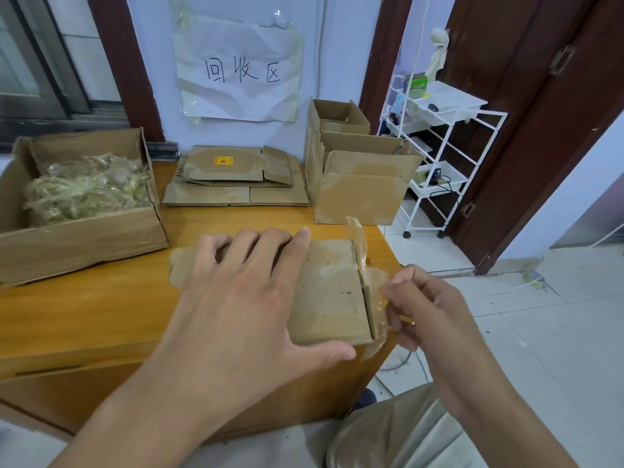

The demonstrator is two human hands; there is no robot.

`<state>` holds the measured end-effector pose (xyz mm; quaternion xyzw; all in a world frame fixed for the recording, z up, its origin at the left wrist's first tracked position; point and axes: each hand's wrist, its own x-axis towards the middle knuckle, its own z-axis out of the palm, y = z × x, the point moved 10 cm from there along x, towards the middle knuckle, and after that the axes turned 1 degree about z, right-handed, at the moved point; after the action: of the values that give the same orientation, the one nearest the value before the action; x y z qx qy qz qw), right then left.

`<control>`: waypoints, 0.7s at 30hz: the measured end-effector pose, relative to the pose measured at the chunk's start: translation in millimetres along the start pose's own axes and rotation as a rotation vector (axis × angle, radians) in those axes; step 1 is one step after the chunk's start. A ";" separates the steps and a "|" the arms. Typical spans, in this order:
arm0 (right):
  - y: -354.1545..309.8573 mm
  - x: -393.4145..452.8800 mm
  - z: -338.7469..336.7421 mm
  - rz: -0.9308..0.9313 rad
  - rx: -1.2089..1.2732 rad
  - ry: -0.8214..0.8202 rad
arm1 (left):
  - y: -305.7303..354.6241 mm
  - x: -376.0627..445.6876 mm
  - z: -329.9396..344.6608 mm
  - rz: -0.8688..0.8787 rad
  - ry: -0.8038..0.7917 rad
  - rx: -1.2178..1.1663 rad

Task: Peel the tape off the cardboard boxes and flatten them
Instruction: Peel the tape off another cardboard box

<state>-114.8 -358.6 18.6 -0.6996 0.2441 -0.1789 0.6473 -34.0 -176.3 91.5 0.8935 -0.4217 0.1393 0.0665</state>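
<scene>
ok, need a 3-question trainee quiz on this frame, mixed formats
1. True or false: the left hand lies flat on the small box.
2. What do the right hand fingers pinch? A) clear tape B) paper sign C) cart
3. Fill in: peeled tape fills the open box on the table's ___ side.

Key: 1 true; 2 A; 3 left.

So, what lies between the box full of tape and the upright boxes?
In the head view, a stack of flattened cardboard lies on the table between them.
</scene>
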 end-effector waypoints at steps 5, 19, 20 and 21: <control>-69.4 -38.9 6.7 -0.763 -0.670 0.213 | 9.4 -4.3 2.1 -0.003 -0.008 0.018; -85.1 -38.4 28.7 -0.753 -0.976 0.125 | 11.4 -11.2 2.2 -0.023 0.000 0.004; -84.7 -38.7 29.5 -0.750 -0.994 0.129 | 11.5 -11.5 1.9 -0.024 0.002 0.004; -84.3 -39.2 29.7 -0.749 -1.008 0.136 | 11.8 -11.8 1.9 -0.026 0.004 0.003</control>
<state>-120.8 -308.1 102.0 -0.9437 0.0776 -0.3006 0.1145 -49.9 -175.6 86.1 0.8986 -0.4100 0.1407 0.0677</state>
